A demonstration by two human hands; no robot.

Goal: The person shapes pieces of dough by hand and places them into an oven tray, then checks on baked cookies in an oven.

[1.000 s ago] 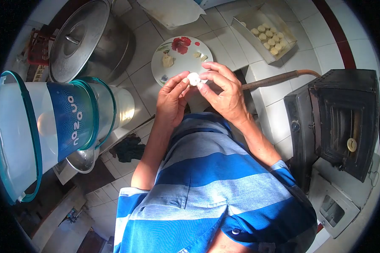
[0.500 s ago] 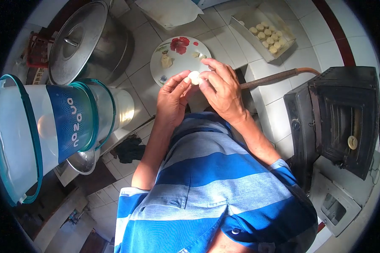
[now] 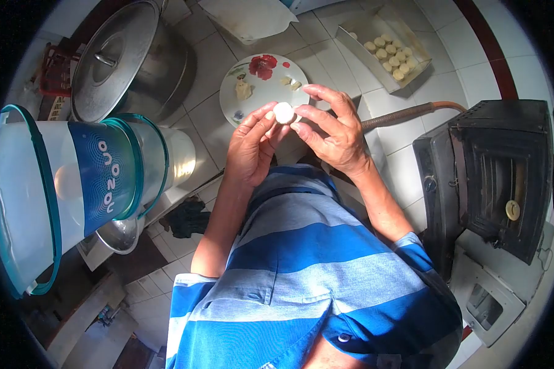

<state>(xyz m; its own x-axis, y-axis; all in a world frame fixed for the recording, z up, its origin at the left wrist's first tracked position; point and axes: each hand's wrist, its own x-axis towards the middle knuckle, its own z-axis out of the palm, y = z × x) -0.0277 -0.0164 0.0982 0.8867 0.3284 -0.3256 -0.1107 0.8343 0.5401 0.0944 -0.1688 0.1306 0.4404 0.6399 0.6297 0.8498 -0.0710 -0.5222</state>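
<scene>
A small pale round disc of dough (image 3: 284, 113) is pinched between the thumb and fingers of my left hand (image 3: 250, 150), its flat face turned up. My right hand (image 3: 335, 138) is on the other side, fingers spread, with the thumb and a fingertip right at the disc's edge. Just beyond both hands lies a white plate with red flowers (image 3: 264, 92). On it sit a lump of dough (image 3: 243, 90) at the left and a few small dough pieces (image 3: 295, 84) at the right.
A rectangular tin (image 3: 357, 44) at the back right holds several dough discs (image 3: 388, 52). A large lidded metal pot (image 3: 172, 74) and a clear bucket with teal handle (image 3: 61, 184) stand at the left. On the right is a dark oven (image 3: 498, 178), with a hose (image 3: 400, 115) behind.
My right fingers have spread and drawn back a little from the disc. The disc now shows its round face more fully, still in my left hand.
</scene>
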